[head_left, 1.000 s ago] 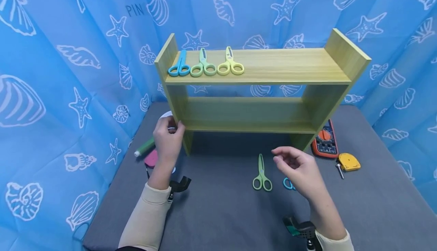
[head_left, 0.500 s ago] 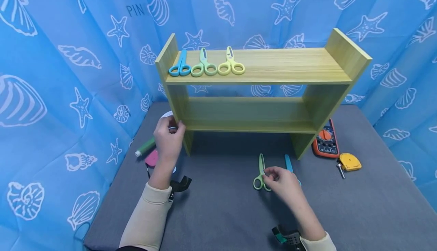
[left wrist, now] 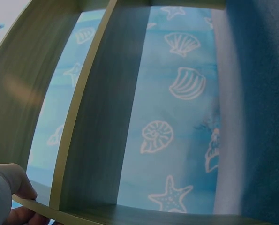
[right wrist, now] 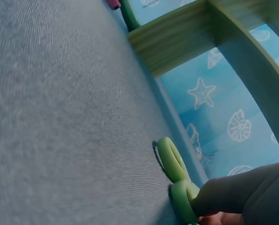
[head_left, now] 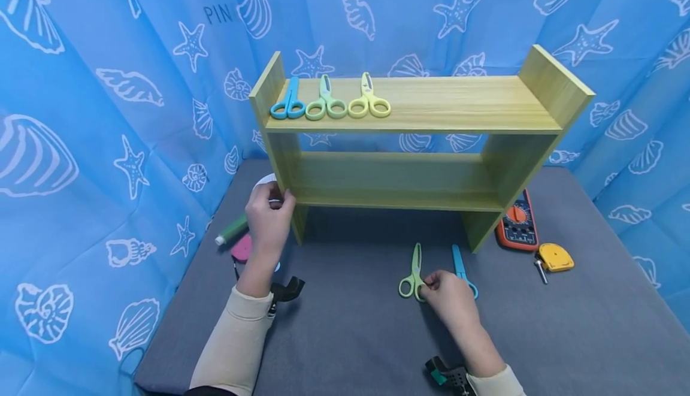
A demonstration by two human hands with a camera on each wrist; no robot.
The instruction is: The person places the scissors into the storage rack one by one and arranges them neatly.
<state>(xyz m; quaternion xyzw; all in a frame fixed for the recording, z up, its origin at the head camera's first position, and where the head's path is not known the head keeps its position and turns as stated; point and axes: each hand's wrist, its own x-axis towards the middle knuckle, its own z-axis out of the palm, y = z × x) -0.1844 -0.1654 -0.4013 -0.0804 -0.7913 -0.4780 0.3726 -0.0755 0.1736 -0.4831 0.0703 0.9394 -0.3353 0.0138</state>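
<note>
Atop the shelf [head_left: 442, 105] three scissors [head_left: 326, 95] look done, while on the table [head_left: 345, 324] green scissors [head_left: 415, 270], pinched by the right hand [head_left: 451, 300], and blue scissors [head_left: 459, 262] seem left; the left hand [head_left: 268, 219] clasps the shelf's side.

Green scissors [right wrist: 177, 178]: smooth plastic; shelf [head_left: 399, 177]: smooth wood (grain showing); tablecloth [head_left: 345, 330]: matt, ribbed.

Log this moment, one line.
left hand: holds shelf's left panel | right hand: pinches green scissors | blue scissors: on table | top shelf: three more scissors
</note>
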